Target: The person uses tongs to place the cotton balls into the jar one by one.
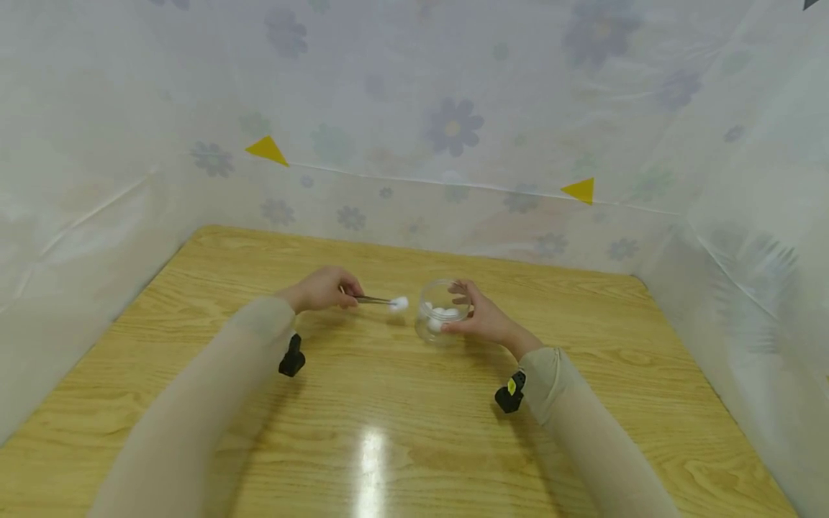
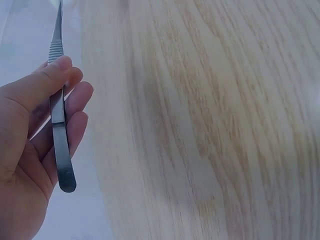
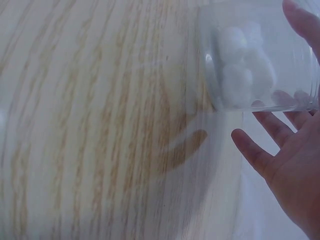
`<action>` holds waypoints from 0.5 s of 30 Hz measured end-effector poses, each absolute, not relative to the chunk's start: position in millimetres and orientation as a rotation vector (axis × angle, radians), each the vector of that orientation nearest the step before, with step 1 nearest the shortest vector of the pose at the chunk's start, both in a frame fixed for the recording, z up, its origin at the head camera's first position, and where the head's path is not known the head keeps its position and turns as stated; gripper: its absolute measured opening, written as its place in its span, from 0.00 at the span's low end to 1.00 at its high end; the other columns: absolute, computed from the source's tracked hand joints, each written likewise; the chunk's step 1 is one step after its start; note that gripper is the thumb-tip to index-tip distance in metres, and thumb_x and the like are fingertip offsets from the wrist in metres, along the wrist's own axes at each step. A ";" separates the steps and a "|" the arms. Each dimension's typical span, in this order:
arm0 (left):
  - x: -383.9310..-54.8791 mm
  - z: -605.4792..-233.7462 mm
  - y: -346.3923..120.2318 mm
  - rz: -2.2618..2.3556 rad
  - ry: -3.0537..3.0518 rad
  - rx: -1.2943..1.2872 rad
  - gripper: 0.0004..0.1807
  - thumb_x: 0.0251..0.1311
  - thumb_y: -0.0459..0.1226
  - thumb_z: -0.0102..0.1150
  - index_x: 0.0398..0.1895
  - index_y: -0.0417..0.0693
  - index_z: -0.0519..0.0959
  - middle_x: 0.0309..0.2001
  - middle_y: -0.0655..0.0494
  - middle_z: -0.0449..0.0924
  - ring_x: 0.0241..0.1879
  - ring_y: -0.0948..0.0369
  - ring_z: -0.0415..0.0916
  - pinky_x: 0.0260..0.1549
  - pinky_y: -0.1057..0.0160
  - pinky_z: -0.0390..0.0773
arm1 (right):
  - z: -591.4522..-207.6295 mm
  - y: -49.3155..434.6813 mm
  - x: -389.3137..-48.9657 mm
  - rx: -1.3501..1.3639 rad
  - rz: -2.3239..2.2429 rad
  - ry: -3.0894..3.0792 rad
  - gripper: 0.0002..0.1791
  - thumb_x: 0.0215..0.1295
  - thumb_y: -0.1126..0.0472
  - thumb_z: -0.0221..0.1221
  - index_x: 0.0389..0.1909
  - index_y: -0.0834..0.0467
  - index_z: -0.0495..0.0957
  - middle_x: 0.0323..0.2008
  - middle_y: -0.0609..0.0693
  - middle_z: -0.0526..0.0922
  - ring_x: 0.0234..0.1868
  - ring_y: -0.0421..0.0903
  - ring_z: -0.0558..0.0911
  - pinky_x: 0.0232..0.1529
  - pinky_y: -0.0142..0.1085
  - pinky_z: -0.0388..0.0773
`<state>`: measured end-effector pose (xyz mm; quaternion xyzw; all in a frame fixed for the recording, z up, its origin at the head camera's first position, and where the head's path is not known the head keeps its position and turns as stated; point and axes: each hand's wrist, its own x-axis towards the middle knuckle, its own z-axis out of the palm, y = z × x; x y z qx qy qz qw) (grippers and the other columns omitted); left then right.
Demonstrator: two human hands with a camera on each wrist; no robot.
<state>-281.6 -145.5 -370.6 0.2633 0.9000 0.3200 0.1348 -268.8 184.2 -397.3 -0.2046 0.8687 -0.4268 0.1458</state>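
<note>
A pair of metal tweezers [image 1: 374,299] is pinched between thumb and fingers of my left hand [image 1: 322,289], pointing right. At their tips is a white cotton ball [image 1: 399,304], just left of the jar and above the table. My right hand [image 1: 484,318] grips a clear round jar [image 1: 422,328] from its right side, thumb in front and fingers behind. Several cotton balls [image 3: 237,82] lie inside the jar. The left wrist view shows the tweezers' ridged grip [image 2: 56,49] under the thumb; their tips run out at the top edge.
The wood-grain table [image 1: 376,396] spreads under both arms. White flowered sheeting [image 1: 388,93] hangs behind the table and along both sides. Two yellow triangles mark the back sheet, one the left triangle [image 1: 268,150], the other the right triangle [image 1: 581,191].
</note>
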 end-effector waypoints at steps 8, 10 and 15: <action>-280.2 -365.2 -147.0 0.949 2.615 0.770 0.08 0.60 0.32 0.58 0.42 0.39 0.81 0.35 0.46 0.82 0.31 0.57 0.79 0.34 0.59 0.79 | -397.7 183.8 -268.6 -0.576 -1.234 2.496 0.51 0.54 0.55 0.67 0.71 0.56 0.45 0.70 0.56 0.56 0.68 0.57 0.61 0.60 0.53 0.66; -280.1 -364.3 -147.4 0.952 2.619 0.764 0.09 0.60 0.32 0.58 0.42 0.40 0.81 0.35 0.48 0.82 0.32 0.59 0.78 0.34 0.59 0.78 | -397.7 183.7 -268.4 -0.572 -1.232 2.498 0.51 0.54 0.55 0.68 0.71 0.56 0.45 0.69 0.56 0.57 0.68 0.57 0.61 0.60 0.53 0.66; -279.6 -361.3 -147.0 0.961 2.628 0.748 0.08 0.61 0.33 0.58 0.42 0.41 0.81 0.35 0.48 0.82 0.32 0.60 0.77 0.36 0.58 0.78 | -395.4 183.5 -267.0 -0.566 -1.229 2.498 0.51 0.54 0.55 0.67 0.71 0.56 0.45 0.70 0.55 0.56 0.68 0.57 0.61 0.61 0.53 0.66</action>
